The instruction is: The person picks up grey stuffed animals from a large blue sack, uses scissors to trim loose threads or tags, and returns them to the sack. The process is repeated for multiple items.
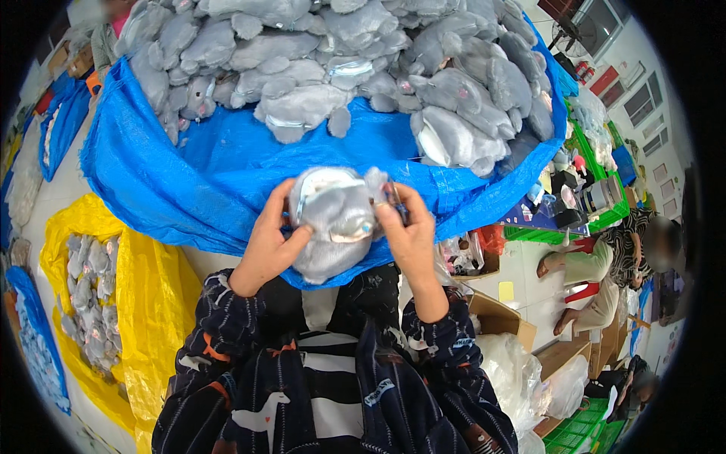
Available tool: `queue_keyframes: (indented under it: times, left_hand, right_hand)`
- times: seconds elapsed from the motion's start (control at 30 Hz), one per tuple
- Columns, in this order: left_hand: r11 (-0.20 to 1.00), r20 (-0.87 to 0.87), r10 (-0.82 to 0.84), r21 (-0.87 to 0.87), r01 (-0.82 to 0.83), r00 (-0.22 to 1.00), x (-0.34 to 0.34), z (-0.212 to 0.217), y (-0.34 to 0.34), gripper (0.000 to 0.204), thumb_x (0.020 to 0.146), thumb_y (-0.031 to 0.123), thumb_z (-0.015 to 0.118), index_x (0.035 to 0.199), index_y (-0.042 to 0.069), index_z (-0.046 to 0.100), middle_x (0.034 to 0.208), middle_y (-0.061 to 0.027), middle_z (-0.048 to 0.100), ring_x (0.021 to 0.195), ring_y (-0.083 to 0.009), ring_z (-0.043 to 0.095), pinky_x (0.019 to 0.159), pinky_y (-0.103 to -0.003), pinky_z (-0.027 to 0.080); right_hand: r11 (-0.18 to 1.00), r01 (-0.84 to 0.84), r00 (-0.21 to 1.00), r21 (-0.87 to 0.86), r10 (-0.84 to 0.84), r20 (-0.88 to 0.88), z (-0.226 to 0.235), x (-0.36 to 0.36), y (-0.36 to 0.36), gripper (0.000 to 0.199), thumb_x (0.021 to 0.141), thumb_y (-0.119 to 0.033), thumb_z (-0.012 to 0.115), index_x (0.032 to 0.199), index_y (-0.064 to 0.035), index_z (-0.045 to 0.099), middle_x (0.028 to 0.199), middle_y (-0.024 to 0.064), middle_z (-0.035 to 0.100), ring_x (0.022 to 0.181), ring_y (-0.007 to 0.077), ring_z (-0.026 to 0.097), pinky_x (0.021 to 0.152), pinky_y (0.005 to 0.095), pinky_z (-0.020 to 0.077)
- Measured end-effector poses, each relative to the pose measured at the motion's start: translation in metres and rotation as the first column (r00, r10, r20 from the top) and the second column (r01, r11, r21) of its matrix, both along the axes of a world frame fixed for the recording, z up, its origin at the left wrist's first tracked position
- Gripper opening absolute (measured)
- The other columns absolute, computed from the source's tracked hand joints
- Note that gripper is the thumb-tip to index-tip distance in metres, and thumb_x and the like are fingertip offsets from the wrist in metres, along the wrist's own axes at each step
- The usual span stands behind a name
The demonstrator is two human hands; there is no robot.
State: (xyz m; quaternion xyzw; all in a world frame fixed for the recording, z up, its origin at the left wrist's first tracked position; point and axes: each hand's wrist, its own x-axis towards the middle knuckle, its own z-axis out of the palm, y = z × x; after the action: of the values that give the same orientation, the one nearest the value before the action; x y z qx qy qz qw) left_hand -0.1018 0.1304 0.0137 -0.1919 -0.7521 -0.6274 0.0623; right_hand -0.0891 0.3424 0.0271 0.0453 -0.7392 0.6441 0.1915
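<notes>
A grey plush toy (333,227) with an opening showing white lining sits between my two hands, in front of my body. My left hand (274,240) is closed on its left side, thumb lying on the fur. On the right side, my right hand (407,227) pinches the toy near a small grey flap. A small dark, bluish thing shows by the right fingers, too blurred to name. Just beyond, a large blue sheet (234,163) holds a heap of similar grey plush pieces (302,106), some with white lining exposed.
A yellow sack (155,318) at my left holds smaller grey pieces (94,295). At the right are cardboard boxes (499,321), clear plastic bags (507,371), and a green crate (605,216) of mixed items. Another person (612,265) sits farther right.
</notes>
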Motion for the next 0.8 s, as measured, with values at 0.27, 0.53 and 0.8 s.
queue_keyframes:
  times: [0.27,0.53,0.8]
  left_hand:
    - [0.943,-0.171,0.107,-0.295,-0.154,0.980,-0.008,0.024,0.007,0.065,0.072,0.024,0.073,0.128,0.004,0.046,0.126,-0.0165,0.049,0.114,-0.0345,0.044,0.096,-0.042,0.037]
    - [0.894,-0.287,0.140,-0.374,-0.246,0.948,-0.014,0.012,0.025,0.061,0.067,0.025,0.078,0.117,0.004,0.051,0.122,-0.0160,0.051,0.113,-0.0359,0.046,0.095,-0.043,0.038]
    - [0.896,-0.301,0.109,-0.383,-0.225,0.947,-0.011,-0.001,0.021,0.067,0.067,0.021,0.077,0.124,0.004,0.047,0.126,-0.0171,0.048,0.117,-0.0361,0.043,0.098,-0.044,0.033]
  right_hand:
    - [0.988,-0.039,0.999,0.152,0.037,0.021,-0.020,-0.004,-0.025,0.041,0.082,-0.019,0.069,0.113,0.0044,0.056,0.089,0.0143,0.059,0.077,0.0193,0.057,0.068,0.0295,0.0464]
    - [0.891,-0.093,0.990,0.445,0.131,-0.057,0.000,-0.001,0.003,0.029,0.087,-0.018,0.061,0.105,0.0046,0.061,0.091,0.0174,0.062,0.078,0.0272,0.062,0.068,0.0329,0.0488]
    - [0.745,0.025,0.956,0.667,0.178,-0.235,0.013,-0.023,0.006,0.026,0.079,-0.017,0.070,0.102,-0.0053,0.066,0.085,0.0092,0.062,0.067,0.0248,0.063,0.056,0.0328,0.0499]
